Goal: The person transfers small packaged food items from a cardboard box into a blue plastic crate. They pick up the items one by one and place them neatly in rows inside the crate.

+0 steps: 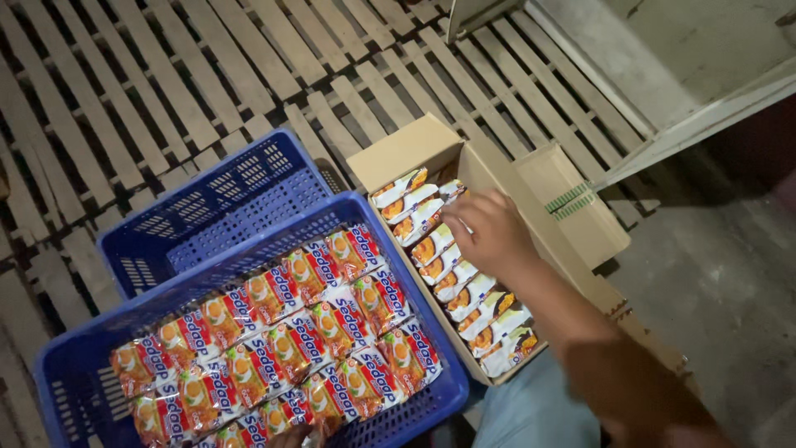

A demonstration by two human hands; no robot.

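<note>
At the far left you have slatted wooden pallets running out of frame on the left and top edges. Next comes the front blue crate, cut off by the bottom edge, filled with rows of red-and-orange noodle packets lying flat and overlapping. A second blue crate sits just behind it, mostly hidden by the front one, so you cannot tell what is inside.

At the bottom edge, over the lowest packets, your left hand shows only as a few fingertips touching a packet; the rest is cut off, and whether it grips or just rests cannot be told.

Further right is the open cardboard box, its flaps folded outward, touching the front crate's right wall. Inside stands a row of white-and-orange packets on edge. Your right hand reaches down into the box's far end, fingers curled and close together on the tops of the packets; the fingertips are hidden behind the knuckles, so a pinch cannot be confirmed. Your forearm hides the box's near right corner.

At the far right lies bare concrete floor, dim and shadowed.
</note>
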